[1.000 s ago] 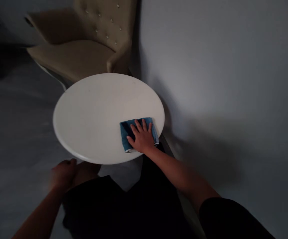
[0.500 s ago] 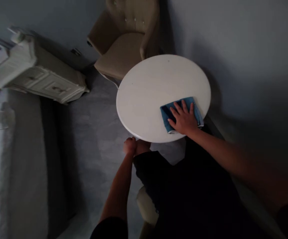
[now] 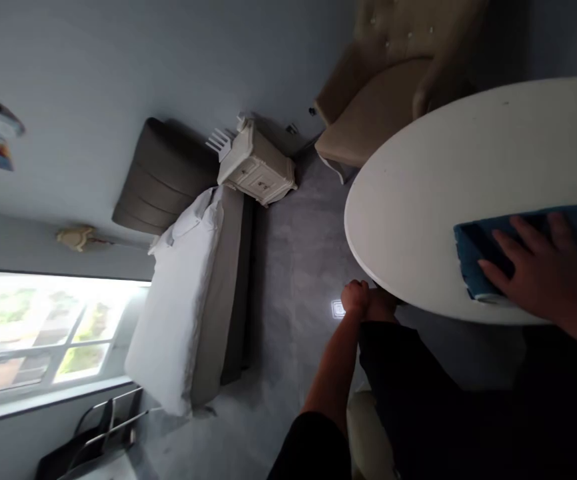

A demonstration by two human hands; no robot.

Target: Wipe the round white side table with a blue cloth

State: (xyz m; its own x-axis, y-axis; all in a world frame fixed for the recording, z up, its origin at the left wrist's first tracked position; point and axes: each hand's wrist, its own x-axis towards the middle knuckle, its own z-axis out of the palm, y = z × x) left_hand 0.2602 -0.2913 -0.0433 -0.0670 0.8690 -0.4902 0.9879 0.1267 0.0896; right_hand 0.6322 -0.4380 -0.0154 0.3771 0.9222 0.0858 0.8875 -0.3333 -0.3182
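Landmark: the round white table (image 3: pixel 418 200), filling the upper right of the head view, its far edge running out of frame on the right.
Right hand: the right hand (image 3: pixel 548 270) lies flat on the table's near right part, palm down, fingers spread and stretched out over the cloth, pressing it to the tabletop; the thumb side is cut off by the frame edge.
Blue cloth: the blue cloth (image 3: pixel 473 247) lies folded on the table top close to its near rim, under the right hand; its left end shows clear of the fingers, and a pale underside peeks out at its near edge.
Left hand: the left hand (image 3: pixel 356 297) is curled into a loose fist just below the table's near rim, resting on the person's knee; whether it touches the rim I cannot tell.
Armchair: a beige buttoned armchair (image 3: pixel 383 107) stands just beyond the table's far left edge, against the wall.
Nightstand: a white nightstand (image 3: pixel 256 167) sits well left of the table, against the wall.
Bed: a bed (image 3: pixel 193 293) with white bedding and a dark padded headboard lies further left of the table, beyond the nightstand.
Floor: grey carpet (image 3: pixel 288 253) spans between the table and the bed.
Window: a bright window (image 3: pixel 33 327) is far left of the table, past the bed.
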